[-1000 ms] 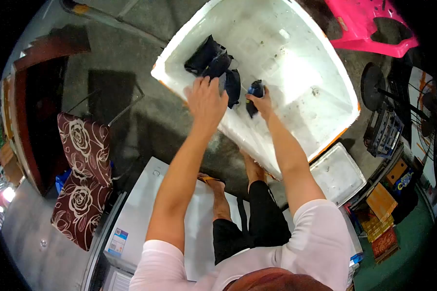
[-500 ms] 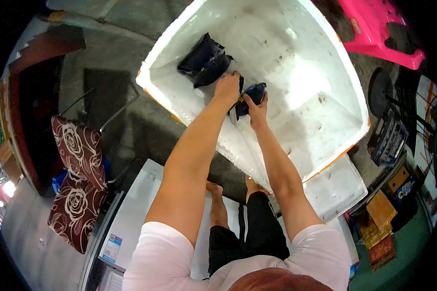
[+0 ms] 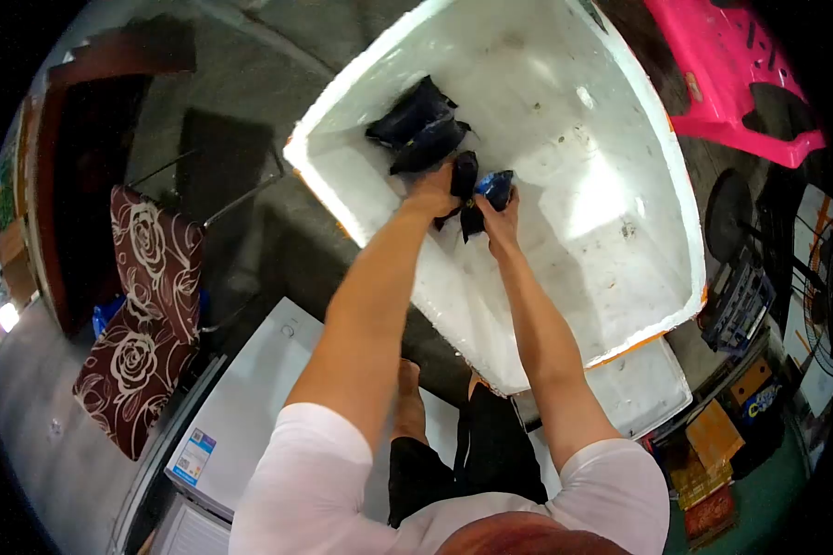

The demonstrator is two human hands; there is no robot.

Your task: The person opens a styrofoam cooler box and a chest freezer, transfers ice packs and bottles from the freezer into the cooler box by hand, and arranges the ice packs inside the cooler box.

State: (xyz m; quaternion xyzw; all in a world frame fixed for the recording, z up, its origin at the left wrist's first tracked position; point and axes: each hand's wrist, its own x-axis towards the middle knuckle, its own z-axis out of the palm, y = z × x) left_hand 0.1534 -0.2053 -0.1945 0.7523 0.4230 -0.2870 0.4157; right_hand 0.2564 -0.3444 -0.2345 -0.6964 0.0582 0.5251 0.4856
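Inside the large white foam box (image 3: 292,148), my left hand (image 3: 432,191) is closed around a dark plastic packet (image 3: 465,174). Right beside it, my right hand (image 3: 501,225) grips another dark packet (image 3: 494,189) with a shiny bluish top, thumb on the near side. The two held packets are close together, and I cannot tell whether they touch. Farther up the box's left side, a black packet (image 3: 411,113) lies against a second black packet (image 3: 431,145), just beyond my left hand. My left fingertips are partly hidden.
A pink plastic stool (image 3: 713,65) is at the upper right. To the left stands a folding chair (image 3: 153,250) with a rose pattern. A white appliance (image 3: 241,407) is near my legs. A fan (image 3: 729,213) and cardboard pieces (image 3: 715,435) sit at the right.
The view has shifted, so the box appears lower and farther right. The packet in my left hand shows more fully, raised beside the right one. Both hands keep their hold.
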